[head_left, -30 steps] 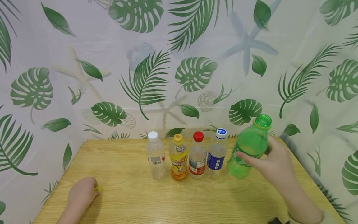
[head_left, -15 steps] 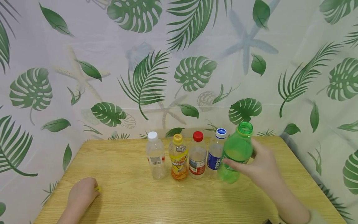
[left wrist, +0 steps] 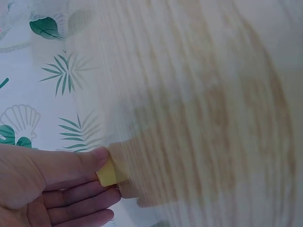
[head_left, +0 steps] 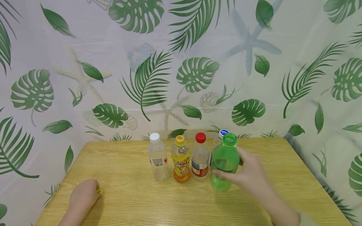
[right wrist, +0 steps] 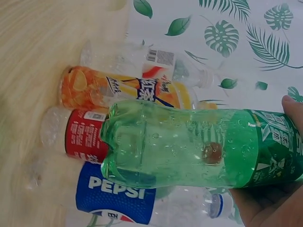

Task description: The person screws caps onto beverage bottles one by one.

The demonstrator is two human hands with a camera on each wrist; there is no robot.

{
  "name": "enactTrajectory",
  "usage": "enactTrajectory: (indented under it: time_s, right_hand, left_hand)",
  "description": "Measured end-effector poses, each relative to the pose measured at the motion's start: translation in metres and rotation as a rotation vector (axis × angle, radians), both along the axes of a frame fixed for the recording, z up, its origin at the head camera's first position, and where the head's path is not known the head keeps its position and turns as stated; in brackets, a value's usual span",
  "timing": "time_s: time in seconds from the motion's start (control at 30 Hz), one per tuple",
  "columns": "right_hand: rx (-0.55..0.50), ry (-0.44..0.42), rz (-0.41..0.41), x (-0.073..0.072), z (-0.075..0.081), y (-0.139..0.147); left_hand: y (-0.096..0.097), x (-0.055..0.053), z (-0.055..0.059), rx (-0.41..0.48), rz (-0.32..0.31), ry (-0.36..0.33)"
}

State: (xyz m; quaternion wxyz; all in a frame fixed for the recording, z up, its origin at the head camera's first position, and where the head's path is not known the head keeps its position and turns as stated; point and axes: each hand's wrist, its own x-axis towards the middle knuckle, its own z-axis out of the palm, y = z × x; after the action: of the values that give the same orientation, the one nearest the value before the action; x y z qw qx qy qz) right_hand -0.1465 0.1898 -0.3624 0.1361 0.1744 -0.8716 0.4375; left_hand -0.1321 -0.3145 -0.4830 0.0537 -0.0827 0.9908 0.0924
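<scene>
My right hand (head_left: 253, 172) grips a capless green plastic bottle (head_left: 225, 158) round its label, its mouth up and leaning slightly. In the head view the bottle overlaps the Pepsi bottle (head_left: 223, 133), hiding most of it. The right wrist view shows the green bottle (right wrist: 180, 146) across the row, the hand (right wrist: 272, 208) at its label end. At the left of the table, my left hand (head_left: 84, 194) pinches a small yellow piece (left wrist: 108, 172) between thumb and fingers, low over the wood; its kind is partly hidden.
Left of the Pepsi bottle stand a red-capped bottle (head_left: 200, 160), a yellow-capped tea bottle (head_left: 181, 161) with some orange showing low down, and a white-capped clear bottle (head_left: 157, 157). The wooden table (head_left: 158, 207) meets a leaf-patterned cloth (head_left: 127, 88) at its back.
My right hand has carried the green bottle left and lower, from right of the Pepsi bottle to in front of it, and made it more upright. The left hand stays put.
</scene>
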Motion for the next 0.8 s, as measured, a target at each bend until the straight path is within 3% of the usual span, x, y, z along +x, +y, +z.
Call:
enactTrajectory:
  time_s: [0.8]
  right_hand:
    - [-0.102,-0.164,0.136,0.002,-0.041,-0.036]
  left_hand:
    - [0.002,0.0,0.001,-0.006,0.012,-0.017]
